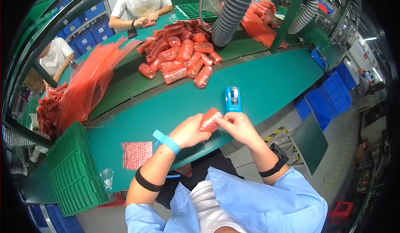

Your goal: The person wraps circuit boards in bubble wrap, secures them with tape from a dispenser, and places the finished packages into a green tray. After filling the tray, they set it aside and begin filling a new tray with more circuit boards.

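A roll of red bubble wrap [211, 119] is held between my two hands above the front edge of the green table. My left hand [192, 131] wraps round its left side, with a blue strap on the wrist. The fingers of my right hand [238, 127] pinch its right end. What is inside the roll, if anything, is hidden. Just beyond my right hand stands a blue tape dispenser [232, 99]. To the left of my left forearm a flat piece of red bubble wrap [137, 154] lies on the table.
A heap of red bubble-wrapped rolls [179, 51] lies across the table. Red bubble sheets [89, 81] spread at the left, near green plastic trays [76, 170] and clear wrap [107, 179]. A grey hose [233, 14] hangs over the table. A person [141, 6] works opposite. Blue bins [329, 95] stand right.
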A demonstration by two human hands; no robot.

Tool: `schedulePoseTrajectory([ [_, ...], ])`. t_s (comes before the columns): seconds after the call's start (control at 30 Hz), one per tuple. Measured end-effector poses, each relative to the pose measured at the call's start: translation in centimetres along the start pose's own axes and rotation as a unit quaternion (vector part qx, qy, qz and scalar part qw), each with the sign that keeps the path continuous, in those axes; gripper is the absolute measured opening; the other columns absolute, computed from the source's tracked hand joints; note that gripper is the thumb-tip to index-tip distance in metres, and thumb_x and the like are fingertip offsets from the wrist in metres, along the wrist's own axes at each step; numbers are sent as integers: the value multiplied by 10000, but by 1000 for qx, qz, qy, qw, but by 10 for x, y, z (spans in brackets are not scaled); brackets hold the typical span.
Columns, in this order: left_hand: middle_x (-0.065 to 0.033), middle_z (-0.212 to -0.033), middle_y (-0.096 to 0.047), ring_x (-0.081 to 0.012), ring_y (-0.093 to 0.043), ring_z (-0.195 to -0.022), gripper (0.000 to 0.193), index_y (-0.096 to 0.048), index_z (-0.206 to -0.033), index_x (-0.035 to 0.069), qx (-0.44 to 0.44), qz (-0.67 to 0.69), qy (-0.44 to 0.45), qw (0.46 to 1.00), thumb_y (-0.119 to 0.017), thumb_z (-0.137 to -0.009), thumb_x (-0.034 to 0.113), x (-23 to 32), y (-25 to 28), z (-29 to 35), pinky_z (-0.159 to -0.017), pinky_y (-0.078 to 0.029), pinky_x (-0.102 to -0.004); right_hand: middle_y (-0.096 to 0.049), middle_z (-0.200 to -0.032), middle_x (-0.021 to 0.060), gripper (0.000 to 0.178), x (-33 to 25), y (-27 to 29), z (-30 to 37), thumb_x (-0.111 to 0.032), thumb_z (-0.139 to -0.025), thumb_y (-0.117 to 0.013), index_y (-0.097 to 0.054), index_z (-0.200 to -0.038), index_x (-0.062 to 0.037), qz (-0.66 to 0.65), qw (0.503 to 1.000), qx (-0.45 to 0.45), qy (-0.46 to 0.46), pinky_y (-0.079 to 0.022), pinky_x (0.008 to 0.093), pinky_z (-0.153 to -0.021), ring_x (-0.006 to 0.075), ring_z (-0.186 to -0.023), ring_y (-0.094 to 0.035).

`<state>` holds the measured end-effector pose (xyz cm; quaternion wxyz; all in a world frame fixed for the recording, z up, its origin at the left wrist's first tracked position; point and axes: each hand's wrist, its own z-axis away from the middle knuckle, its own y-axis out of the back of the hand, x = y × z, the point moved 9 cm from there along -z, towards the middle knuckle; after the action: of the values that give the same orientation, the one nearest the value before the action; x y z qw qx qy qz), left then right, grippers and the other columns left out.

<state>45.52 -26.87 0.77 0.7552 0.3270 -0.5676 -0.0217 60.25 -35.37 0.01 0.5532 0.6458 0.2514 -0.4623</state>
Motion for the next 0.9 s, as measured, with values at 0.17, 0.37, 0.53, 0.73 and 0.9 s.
schedulePoseTrajectory([
  [0.17, -72, -984, -709, -146, -724, -816, 359, -604, -1208, -38, 24, 97, 30, 995, -793, -950, 126, -15, 9, 6, -715, -607, -304, -628, -729, -3, 383, 10, -23, -4, -357, -1036, -775, -715, -886, -10, -51, 998, 1, 27, -453, 306, -620, 78, -691, -552],
  [0.37, -21, -1013, -680, -126, -692, -828, 341, -617, -1228, -2, -11, 288, 74, 955, -786, -954, 111, -23, 9, 7, -722, -589, -275, -709, -927, -4, 243, 12, -40, 2, -270, -1078, -727, -705, -1001, -41, -299, 951, -78, 9, -522, 282, -826, 95, -888, -643],
  [0.53, -23, -1059, -691, -117, -685, -849, 368, -622, -1273, 10, -83, 379, 69, 919, -783, -959, 118, -16, 0, 18, -749, -574, -262, -710, -927, 0, 228, 5, -34, 3, -229, -1098, -691, -748, -1023, -22, -345, 933, -98, 39, -509, 266, -792, 82, -867, -630],
  [0.73, -50, -1097, -694, -124, -683, -923, 411, -619, -1330, 13, -114, 488, 5, 865, -780, -985, 169, 19, -7, 36, -812, -568, -297, -734, -940, 22, 244, -9, -36, 4, -261, -1082, -716, -741, -1014, -28, -384, 909, -154, 49, -526, 296, -817, 115, -888, -657],
  [0.9, -82, -1112, -688, -157, -694, -934, 448, -599, -1352, 7, -233, 574, 30, 785, -781, -988, 193, 36, -39, 54, -837, -577, -320, -731, -929, 3, 214, -63, -15, 15, -237, -1071, -731, -732, -1001, -35, -347, 883, -159, 274, -529, 296, -791, 108, -878, -659],
])
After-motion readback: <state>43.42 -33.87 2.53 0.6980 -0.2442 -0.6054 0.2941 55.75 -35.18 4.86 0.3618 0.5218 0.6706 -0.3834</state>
